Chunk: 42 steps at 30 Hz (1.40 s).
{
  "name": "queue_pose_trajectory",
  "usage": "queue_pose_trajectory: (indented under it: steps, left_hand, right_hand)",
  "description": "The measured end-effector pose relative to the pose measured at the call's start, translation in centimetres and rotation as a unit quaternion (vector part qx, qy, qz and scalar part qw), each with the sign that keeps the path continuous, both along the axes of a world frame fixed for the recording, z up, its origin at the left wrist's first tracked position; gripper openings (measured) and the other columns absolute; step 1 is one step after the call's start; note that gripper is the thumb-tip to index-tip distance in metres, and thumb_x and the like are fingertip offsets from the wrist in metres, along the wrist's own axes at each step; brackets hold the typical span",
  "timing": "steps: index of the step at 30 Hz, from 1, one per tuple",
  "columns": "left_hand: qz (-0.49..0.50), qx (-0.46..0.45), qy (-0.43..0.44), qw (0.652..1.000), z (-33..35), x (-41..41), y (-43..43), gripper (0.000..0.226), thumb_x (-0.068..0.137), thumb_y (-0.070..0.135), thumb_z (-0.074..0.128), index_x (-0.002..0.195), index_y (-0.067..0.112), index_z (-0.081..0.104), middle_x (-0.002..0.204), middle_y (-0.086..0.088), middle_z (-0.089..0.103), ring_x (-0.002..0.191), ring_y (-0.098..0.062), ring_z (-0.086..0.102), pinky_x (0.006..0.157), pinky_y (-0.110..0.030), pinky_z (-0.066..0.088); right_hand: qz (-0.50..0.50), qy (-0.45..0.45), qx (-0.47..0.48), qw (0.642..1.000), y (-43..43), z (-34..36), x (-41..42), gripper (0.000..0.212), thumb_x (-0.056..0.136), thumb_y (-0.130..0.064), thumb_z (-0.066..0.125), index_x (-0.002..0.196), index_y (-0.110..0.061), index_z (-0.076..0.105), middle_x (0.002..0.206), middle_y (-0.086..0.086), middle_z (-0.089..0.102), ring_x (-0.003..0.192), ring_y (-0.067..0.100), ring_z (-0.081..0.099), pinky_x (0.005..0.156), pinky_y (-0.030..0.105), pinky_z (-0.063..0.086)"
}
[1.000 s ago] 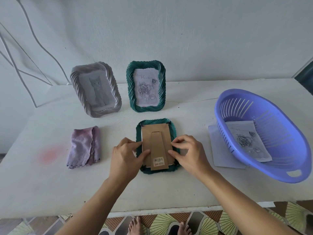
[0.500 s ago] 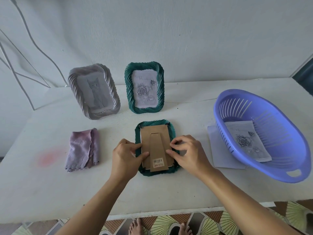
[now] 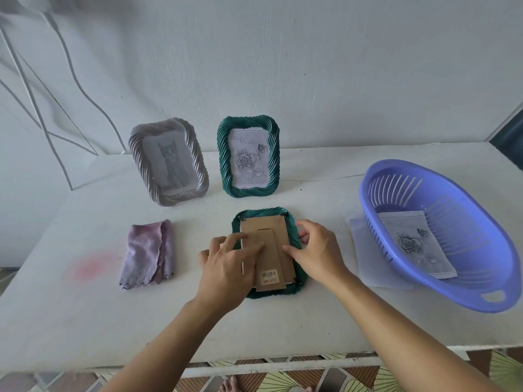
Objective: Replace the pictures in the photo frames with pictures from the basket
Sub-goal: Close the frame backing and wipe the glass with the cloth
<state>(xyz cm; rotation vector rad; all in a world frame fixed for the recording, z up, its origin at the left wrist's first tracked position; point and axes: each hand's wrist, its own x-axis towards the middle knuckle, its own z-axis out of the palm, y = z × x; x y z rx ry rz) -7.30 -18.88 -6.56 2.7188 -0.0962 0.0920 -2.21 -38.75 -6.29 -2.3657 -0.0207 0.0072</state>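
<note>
Two hands on frame (image 3: 263, 213) | left hand (image 3: 226, 264) flat, fingers (image 3: 249, 248) straight on backing (image 3: 266, 229) | right hand (image 3: 317, 250) grips frame's edge | risk: uneven press skews backing | picture (image 3: 413, 244) right of fingers, in basket (image 3: 368, 188)

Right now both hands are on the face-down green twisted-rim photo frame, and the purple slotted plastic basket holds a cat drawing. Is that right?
One detail is off. The head view shows the paper in the purple slotted plastic basket is a rose drawing, not a cat. The left hand and right hand are indeed on the face-down green twisted-rim photo frame.
</note>
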Motion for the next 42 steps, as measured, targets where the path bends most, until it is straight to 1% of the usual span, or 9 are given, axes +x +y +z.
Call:
queue_pose_trajectory:
  steps: [5, 9, 12, 14, 20, 28, 32, 39, 42]
  left_hand:
    - [-0.022, 0.038, 0.058, 0.997, 1.6, -0.4, -0.4, 0.043, 0.098, 0.049, 0.019, 0.135, 0.051, 0.041, 0.153, 0.020, 0.029, 0.131, -0.024, 0.035, 0.095, -0.046, 0.032]
    - [-0.049, 0.152, -0.009, 0.987, 4.1, -0.7, -0.8, 0.056, 0.074, 0.057, 0.073, 0.120, 0.044, 0.044, 0.133, 0.017, 0.045, 0.119, -0.019, 0.047, 0.068, -0.048, 0.053]
    - [-0.056, 0.023, 0.083, 0.995, 4.8, -0.2, -1.3, 0.046, 0.092, 0.069, 0.043, 0.136, 0.055, 0.042, 0.152, 0.018, 0.036, 0.139, -0.016, 0.032, 0.103, -0.053, 0.028]
    - [-0.071, -0.010, 0.115, 0.991, 5.3, -0.1, -1.7, 0.058, 0.089, 0.078, 0.026, 0.138, 0.052, 0.044, 0.155, 0.016, 0.033, 0.138, -0.013, 0.033, 0.103, -0.044, 0.021]
    - [-0.074, -0.057, 0.044, 0.995, 7.7, -0.9, -2.3, 0.065, 0.084, 0.078, 0.047, 0.139, 0.043, 0.048, 0.145, 0.021, 0.049, 0.128, -0.004, 0.047, 0.103, -0.037, 0.029]
    - [0.002, -0.302, 0.020, 0.953, 8.3, 0.0, -1.0, 0.047, 0.090, 0.022, 0.062, 0.131, 0.042, 0.053, 0.109, 0.018, 0.070, 0.086, 0.004, 0.069, 0.073, -0.014, 0.053]
    - [0.056, -0.341, 0.064, 0.936, 6.4, 0.9, 1.1, 0.044, 0.091, 0.014, 0.061, 0.126, 0.041, 0.061, 0.108, 0.014, 0.072, 0.078, -0.010, 0.074, 0.069, -0.043, 0.062]
    - [0.083, -0.244, 0.078, 0.963, 2.5, -0.2, 2.9, 0.035, 0.091, 0.016, 0.064, 0.123, 0.030, 0.068, 0.110, 0.011, 0.067, 0.082, 0.002, 0.066, 0.069, -0.015, 0.053]
    - [0.081, -0.202, 0.061, 0.974, 1.9, -1.0, 3.2, 0.033, 0.086, 0.030, 0.065, 0.118, 0.030, 0.071, 0.095, 0.018, 0.066, 0.088, 0.004, 0.061, 0.079, -0.022, 0.051]
  right_hand:
    - [-0.029, 0.081, 0.097, 0.992, 0.1, 0.8, 0.5, 0.054, 0.071, -0.025, 0.087, 0.119, -0.017, 0.063, 0.096, -0.004, 0.068, 0.089, 0.017, 0.065, 0.078, 0.029, 0.054]
    - [-0.045, 0.106, 0.223, 0.968, 0.0, 1.0, 0.1, 0.030, 0.076, -0.019, 0.082, 0.103, -0.023, 0.070, 0.093, -0.001, 0.069, 0.087, 0.018, 0.067, 0.075, 0.030, 0.058]
    - [-0.045, 0.122, 0.314, 0.940, 0.3, 2.3, -0.1, 0.025, 0.084, -0.012, 0.075, 0.107, -0.018, 0.066, 0.097, 0.004, 0.070, 0.084, 0.020, 0.071, 0.067, 0.033, 0.060]
    - [-0.037, 0.116, 0.347, 0.930, 0.6, 3.2, -0.3, 0.025, 0.086, -0.012, 0.073, 0.109, -0.018, 0.064, 0.096, 0.006, 0.073, 0.082, 0.023, 0.072, 0.063, 0.030, 0.059]
    - [-0.023, 0.092, 0.406, 0.909, 0.9, 5.5, -0.3, 0.025, 0.090, -0.020, 0.071, 0.114, -0.019, 0.066, 0.090, 0.012, 0.075, 0.083, 0.030, 0.072, 0.064, 0.033, 0.058]
    - [0.081, 0.002, 0.277, 0.958, 1.8, 5.5, 0.9, 0.036, 0.095, -0.040, 0.061, 0.131, -0.038, 0.061, 0.120, -0.021, 0.064, 0.115, -0.007, 0.055, 0.093, 0.011, 0.043]
    - [0.110, 0.004, 0.114, 0.987, 1.6, 2.4, 1.9, 0.052, 0.089, -0.071, 0.047, 0.136, -0.049, 0.049, 0.132, -0.022, 0.050, 0.130, 0.008, 0.043, 0.107, 0.043, 0.044]
    - [0.113, -0.002, 0.042, 0.993, 0.6, -0.3, 1.0, 0.035, 0.103, -0.030, 0.047, 0.137, -0.022, 0.055, 0.139, -0.015, 0.048, 0.124, -0.005, 0.042, 0.108, 0.015, 0.036]
    - [0.123, 0.006, 0.053, 0.991, 0.7, -0.9, 1.8, 0.034, 0.103, -0.017, 0.047, 0.136, -0.018, 0.057, 0.138, -0.009, 0.054, 0.122, -0.006, 0.044, 0.102, 0.000, 0.028]
